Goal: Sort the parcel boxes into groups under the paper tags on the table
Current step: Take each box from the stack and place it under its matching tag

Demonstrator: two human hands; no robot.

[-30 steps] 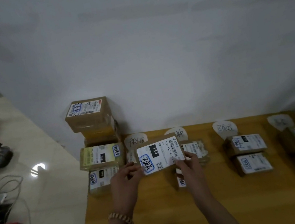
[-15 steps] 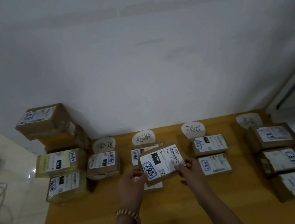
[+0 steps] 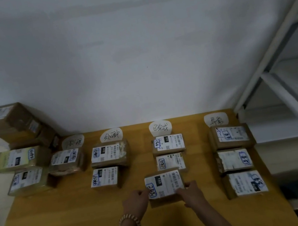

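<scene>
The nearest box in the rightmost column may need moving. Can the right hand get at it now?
Probably, once freed: the right hand holds the 150 box; nothing stands between it and the near right box.

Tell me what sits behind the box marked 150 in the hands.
Behind the box marked 150, toward the wall, lie the nearer box, the farther box, then the paper tag. The held box covers the nearer box's front edge.

paper tags (image 3: 160, 127): 4 | parcel boxes (image 3: 170, 143): at least 13 | hands (image 3: 136, 201): 2
</scene>
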